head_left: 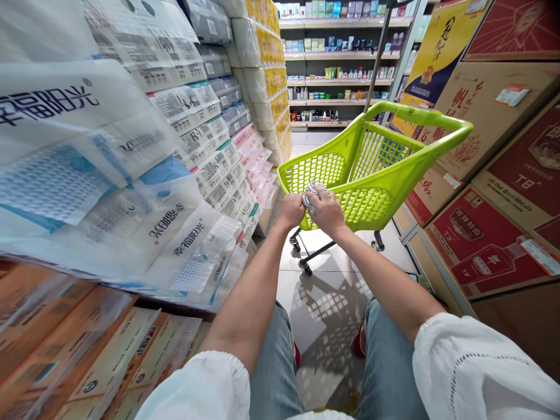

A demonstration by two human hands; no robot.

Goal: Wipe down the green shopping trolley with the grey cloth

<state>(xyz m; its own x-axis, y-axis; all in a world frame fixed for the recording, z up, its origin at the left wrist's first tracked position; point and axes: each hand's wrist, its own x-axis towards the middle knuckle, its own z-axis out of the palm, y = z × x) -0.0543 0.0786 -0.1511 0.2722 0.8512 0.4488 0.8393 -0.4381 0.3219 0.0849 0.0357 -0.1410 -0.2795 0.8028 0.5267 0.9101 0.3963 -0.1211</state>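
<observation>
In front of me stands a lime-green shopping cart [370, 201] with perforated plastic sides and dark wheeled legs. Both my hands are at its near corner. A grey-and-white striped cloth [314, 189] is bunched up against the rim there. My right hand [326, 210] is closed over the cloth, fingers pressing it on the rim. My left hand [292, 209] is curled beside it, at the corner of the basket; its fingertips are partly hidden, and it seems to touch the cloth's edge.
Plastic-wrapped tissue packs [188, 134] are stacked high close on my left. Liquor cartons [490, 233] line the right side. Shelves of small bottles and boxes [341, 44] stand at the back. The tiled floor [284, 286] runs between my feet and the cart.
</observation>
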